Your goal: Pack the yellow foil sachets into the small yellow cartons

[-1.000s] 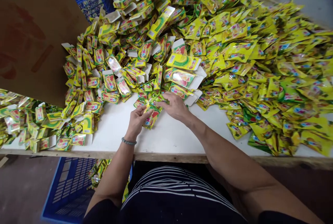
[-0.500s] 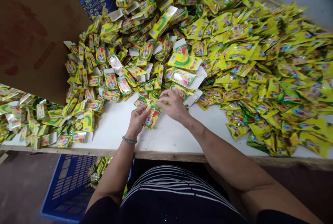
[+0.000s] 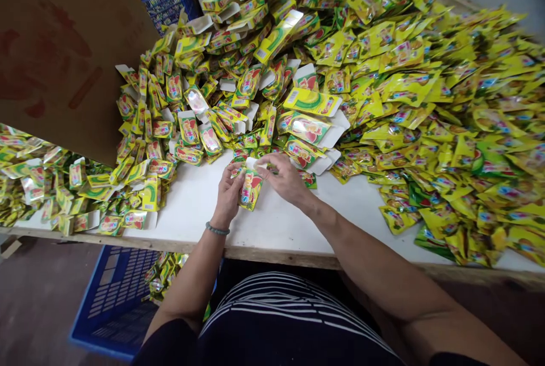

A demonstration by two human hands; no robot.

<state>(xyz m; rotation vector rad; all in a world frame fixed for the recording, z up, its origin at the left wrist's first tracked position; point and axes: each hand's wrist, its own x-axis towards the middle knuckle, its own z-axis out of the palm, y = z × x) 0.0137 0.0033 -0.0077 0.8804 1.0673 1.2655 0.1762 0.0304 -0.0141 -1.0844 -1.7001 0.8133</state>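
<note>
Surface (image 3: pixel 281 235): pouch heap (image 3: pixel 409 82) fills right side, box heap (image 3: pixel 174 85) toward left, probably for easy reach. Near front edge, between heaps: left hand (image 3: pixel 230 193) pinches box (image 3: pixel 250 191), likely steadying it; right hand (image 3: pixel 283 176) seemingly pinches its flap (image 3: pixel 252 162), for control.

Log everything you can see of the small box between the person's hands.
The small box looks like thin card, printed yellow and green with red fruit and lettering. A white flap shows at its far end. Its printed face is toward the camera. The left hand grips its left side; the right hand has fingers at the flap end. Whether it touches the white tabletop is unclear.
</note>
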